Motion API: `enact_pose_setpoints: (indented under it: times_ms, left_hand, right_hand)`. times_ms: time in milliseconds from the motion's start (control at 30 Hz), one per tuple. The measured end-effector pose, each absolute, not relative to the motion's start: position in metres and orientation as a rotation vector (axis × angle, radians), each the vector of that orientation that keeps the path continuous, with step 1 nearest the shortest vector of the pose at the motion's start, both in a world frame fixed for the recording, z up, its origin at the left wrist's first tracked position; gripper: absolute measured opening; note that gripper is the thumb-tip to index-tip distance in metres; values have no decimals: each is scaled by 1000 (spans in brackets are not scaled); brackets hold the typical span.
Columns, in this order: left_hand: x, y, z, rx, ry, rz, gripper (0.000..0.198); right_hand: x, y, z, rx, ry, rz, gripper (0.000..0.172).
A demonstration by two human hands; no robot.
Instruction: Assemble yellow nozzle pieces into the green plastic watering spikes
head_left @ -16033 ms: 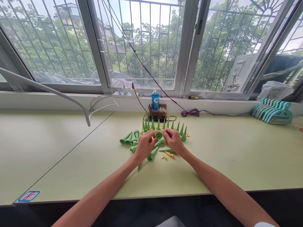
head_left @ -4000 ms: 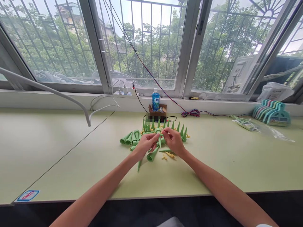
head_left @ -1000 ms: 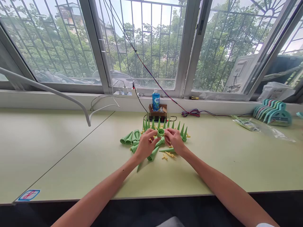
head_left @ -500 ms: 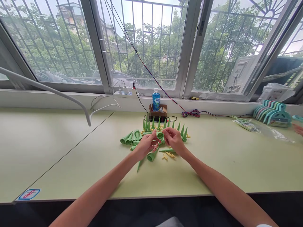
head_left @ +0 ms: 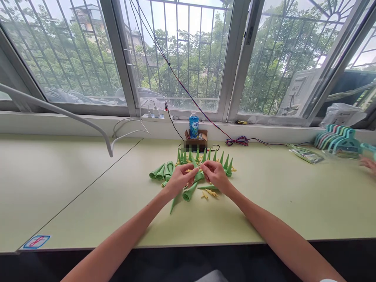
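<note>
My left hand (head_left: 178,181) and my right hand (head_left: 216,176) meet over a heap of green plastic cones on the pale green table (head_left: 88,196). Both pinch one green cone (head_left: 197,172) held between them, its tip pointing up and away. A small yellow piece shows at my left fingertips. Several green cones stand upright (head_left: 223,160) just behind my hands. More cones lie flat (head_left: 162,171) to the left, and one lies below my hands (head_left: 188,192). Small yellow pegs (head_left: 210,192) are scattered by my right wrist.
A blue bottle (head_left: 193,125) and a small brown box (head_left: 196,138) stand by the window sill, with red and black cables (head_left: 239,140) beside them. At the far right lie teal hangers (head_left: 337,137), a plastic packet (head_left: 305,155) and another person's hand (head_left: 368,163). A white tube (head_left: 58,113) arcs over the left.
The cone in my hands has turned: its open round mouth faced me a moment ago, now the tip points up. Another person's hand has come in at the far right.
</note>
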State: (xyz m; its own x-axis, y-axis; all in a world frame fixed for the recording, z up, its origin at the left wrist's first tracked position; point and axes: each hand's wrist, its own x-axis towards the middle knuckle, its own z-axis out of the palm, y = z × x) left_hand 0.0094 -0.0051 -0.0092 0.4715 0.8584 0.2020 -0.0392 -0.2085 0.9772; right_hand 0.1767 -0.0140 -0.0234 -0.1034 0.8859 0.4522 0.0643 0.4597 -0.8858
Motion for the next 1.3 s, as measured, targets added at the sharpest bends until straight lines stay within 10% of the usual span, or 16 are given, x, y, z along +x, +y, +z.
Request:
enact_pose_setpoints:
  times_ms: [400,967,1300]
  left_hand:
    - [12,-3,-23,2308,775,1408,18]
    - [15,-8,-14,1586,716,894,43]
    - [13,-4,-19,1925,770,1199,29]
  right_hand:
    - [175,-12,-24,-951,-1459,859,34]
    - [175,-17,-24,-881,-1538,615,29]
    - [175,-13,-24,-839,-1447,832,32]
